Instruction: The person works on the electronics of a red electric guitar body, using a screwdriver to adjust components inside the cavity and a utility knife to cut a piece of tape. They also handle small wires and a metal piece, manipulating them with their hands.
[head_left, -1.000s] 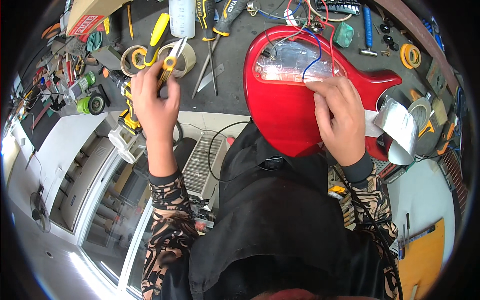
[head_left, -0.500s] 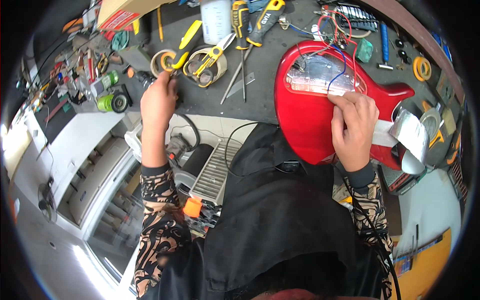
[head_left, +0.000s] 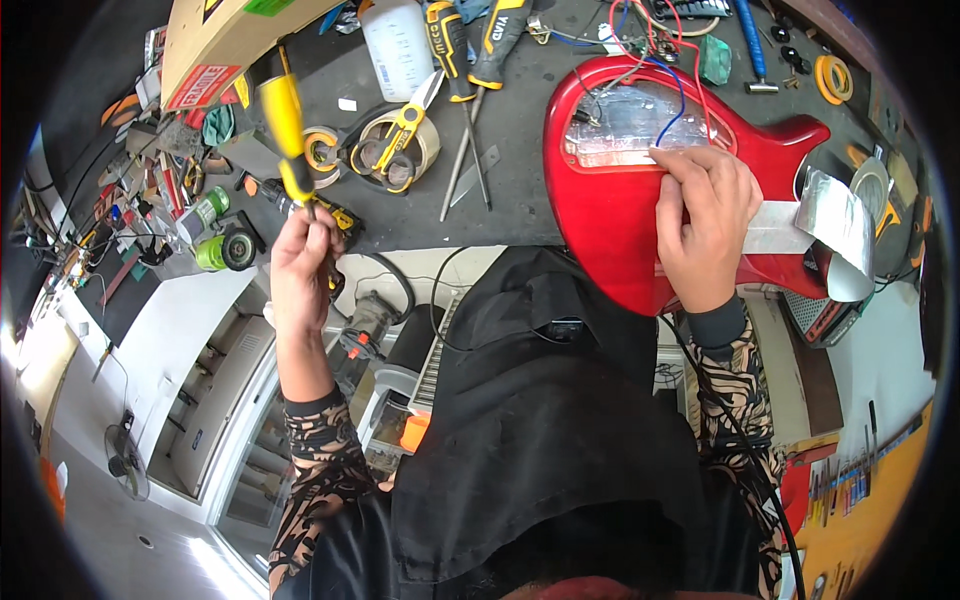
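Observation:
My left hand (head_left: pixel 305 255) is closed around the thin shaft of a yellow-handled screwdriver (head_left: pixel 283 118), whose handle points up and away from me. Just behind that hand lies a yellow and black power drill (head_left: pixel 345 222). On the right, a glossy red electric guitar body (head_left: pixel 605 215) lies over the bench edge with its foil-lined cavity (head_left: pixel 630 125) facing up. My right hand (head_left: pixel 705 225) rests on the body, its fingertips pinched at the cavity's near edge on the end of a blue wire (head_left: pixel 682 105). A red wire (head_left: pixel 703 88) runs into the cavity beside it.
Yellow scissors (head_left: pixel 403 135) rest on a tape roll (head_left: pixel 425 150). Two screwdrivers (head_left: pixel 462 60) lie beyond, near a translucent plastic container (head_left: pixel 395 50). Foil tape (head_left: pixel 835 215) curls at the guitar's right. A cardboard box (head_left: pixel 215 55) stands far left, with cluttered tools below.
My left hand has drawn back and left, lifting the yellow-handled screwdriver away from the tape rolls. My right hand stays at the cavity edge with the blue wire. The view has shifted slightly.

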